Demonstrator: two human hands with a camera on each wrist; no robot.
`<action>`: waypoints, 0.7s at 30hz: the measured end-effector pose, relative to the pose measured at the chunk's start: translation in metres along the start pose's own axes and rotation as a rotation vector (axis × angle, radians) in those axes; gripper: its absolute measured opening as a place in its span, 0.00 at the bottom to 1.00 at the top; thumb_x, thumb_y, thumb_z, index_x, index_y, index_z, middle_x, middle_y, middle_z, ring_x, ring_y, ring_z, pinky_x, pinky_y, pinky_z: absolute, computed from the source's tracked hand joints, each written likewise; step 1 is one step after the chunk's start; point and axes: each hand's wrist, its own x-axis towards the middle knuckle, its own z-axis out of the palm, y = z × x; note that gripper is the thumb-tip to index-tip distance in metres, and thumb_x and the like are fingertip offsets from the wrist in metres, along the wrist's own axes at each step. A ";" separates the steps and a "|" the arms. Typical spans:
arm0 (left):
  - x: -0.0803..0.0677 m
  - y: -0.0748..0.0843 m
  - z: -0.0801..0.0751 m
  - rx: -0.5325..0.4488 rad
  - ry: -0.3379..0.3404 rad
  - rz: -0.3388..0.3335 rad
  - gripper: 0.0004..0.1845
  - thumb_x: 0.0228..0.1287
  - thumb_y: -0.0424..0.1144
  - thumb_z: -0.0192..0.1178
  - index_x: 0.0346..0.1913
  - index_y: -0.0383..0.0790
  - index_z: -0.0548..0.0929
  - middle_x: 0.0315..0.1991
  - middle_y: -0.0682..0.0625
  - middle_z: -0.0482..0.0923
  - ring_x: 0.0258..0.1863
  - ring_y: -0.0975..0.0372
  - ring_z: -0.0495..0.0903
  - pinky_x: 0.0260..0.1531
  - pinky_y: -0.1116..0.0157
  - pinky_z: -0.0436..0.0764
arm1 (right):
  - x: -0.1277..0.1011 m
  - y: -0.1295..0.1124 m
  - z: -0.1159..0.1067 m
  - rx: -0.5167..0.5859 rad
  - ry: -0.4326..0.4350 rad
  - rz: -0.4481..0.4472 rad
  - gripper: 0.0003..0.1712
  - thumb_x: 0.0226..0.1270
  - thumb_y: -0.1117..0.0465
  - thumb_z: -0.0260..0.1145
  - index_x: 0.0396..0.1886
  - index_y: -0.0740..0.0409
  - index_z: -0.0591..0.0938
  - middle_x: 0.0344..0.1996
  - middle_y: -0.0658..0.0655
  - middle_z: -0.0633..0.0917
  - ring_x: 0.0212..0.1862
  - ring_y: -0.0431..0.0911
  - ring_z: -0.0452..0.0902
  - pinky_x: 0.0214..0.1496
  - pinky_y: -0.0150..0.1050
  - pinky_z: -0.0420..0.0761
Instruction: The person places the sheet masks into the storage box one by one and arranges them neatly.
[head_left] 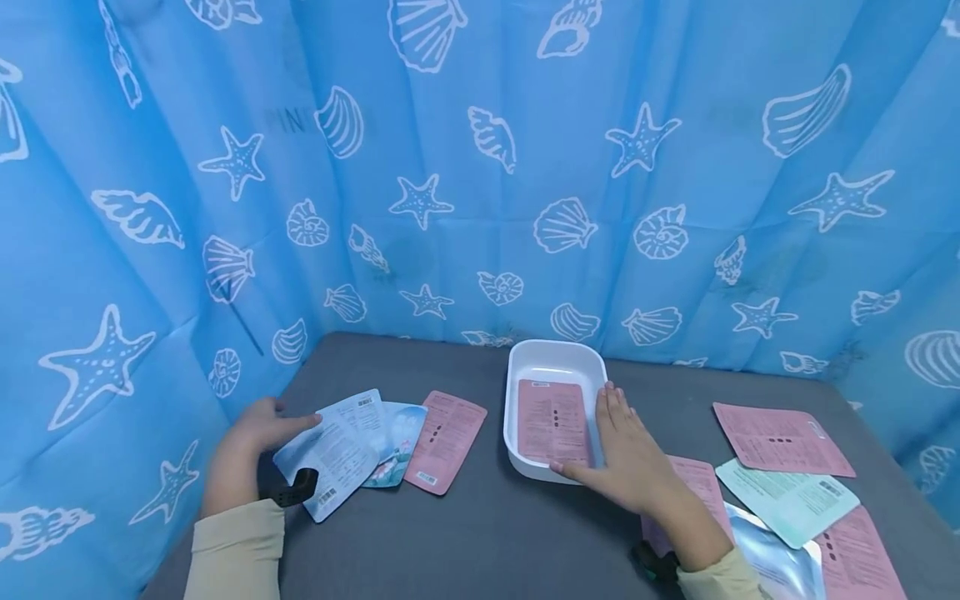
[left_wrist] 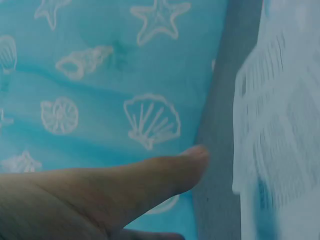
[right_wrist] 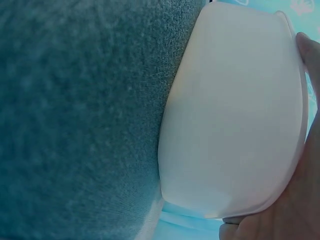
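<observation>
My left hand [head_left: 251,446] holds a pale printed sachet [head_left: 337,450] at the table's left side, thumb on top. In the left wrist view the thumb [left_wrist: 150,180] shows beside the blurred sachet [left_wrist: 280,125]. A white tray [head_left: 557,350] stands mid-table with a pink sachet [head_left: 553,421] lying flat inside. My right hand [head_left: 633,458] rests on the tray's right rim, fingers straight, thumb along the front corner. The right wrist view shows the tray's outer wall [right_wrist: 235,115] with my right hand [right_wrist: 300,200] against it.
A teal sachet [head_left: 397,446] and a pink one [head_left: 446,442] lie beside the held sachet. At right lie pink sachets [head_left: 780,437], a pale green one [head_left: 787,500] and a silver one [head_left: 772,558]. A blue seashell curtain [head_left: 480,167] encloses the grey table [head_left: 487,533].
</observation>
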 end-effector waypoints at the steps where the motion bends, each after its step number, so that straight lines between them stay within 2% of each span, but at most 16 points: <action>1: -0.001 -0.004 -0.002 -0.001 -0.018 -0.013 0.59 0.70 0.63 0.64 0.78 0.14 0.51 0.74 0.15 0.54 0.73 0.22 0.58 0.68 0.30 0.70 | 0.000 0.000 0.000 0.005 0.000 0.000 0.79 0.59 0.17 0.63 0.84 0.74 0.47 0.86 0.73 0.46 0.86 0.70 0.40 0.83 0.70 0.52; 6: -0.007 -0.012 -0.008 -0.016 -0.098 -0.049 0.62 0.63 0.62 0.72 0.76 0.14 0.53 0.71 0.14 0.58 0.69 0.22 0.64 0.62 0.30 0.76 | 0.000 0.000 0.000 0.008 -0.006 0.002 0.79 0.59 0.17 0.63 0.85 0.73 0.46 0.86 0.71 0.46 0.86 0.69 0.40 0.84 0.69 0.52; 12: -0.007 -0.009 0.000 -0.008 -0.173 -0.083 0.65 0.55 0.57 0.80 0.76 0.14 0.54 0.70 0.14 0.59 0.67 0.24 0.66 0.57 0.35 0.82 | 0.000 0.000 -0.001 0.004 -0.003 0.009 0.78 0.60 0.18 0.64 0.85 0.72 0.46 0.86 0.71 0.47 0.86 0.69 0.40 0.84 0.68 0.52; 16: -0.006 -0.004 0.007 0.027 -0.166 -0.060 0.64 0.51 0.55 0.83 0.75 0.14 0.56 0.68 0.15 0.63 0.62 0.26 0.72 0.54 0.36 0.84 | -0.002 0.000 0.000 0.005 -0.002 0.015 0.78 0.60 0.18 0.64 0.85 0.72 0.46 0.86 0.71 0.46 0.86 0.69 0.40 0.84 0.68 0.52; 21: -0.006 -0.001 0.012 0.063 -0.124 -0.042 0.61 0.51 0.53 0.83 0.72 0.13 0.59 0.65 0.15 0.66 0.57 0.29 0.76 0.53 0.36 0.85 | -0.003 0.000 0.000 0.006 0.006 0.010 0.79 0.59 0.16 0.62 0.85 0.72 0.46 0.86 0.71 0.47 0.86 0.68 0.40 0.84 0.68 0.53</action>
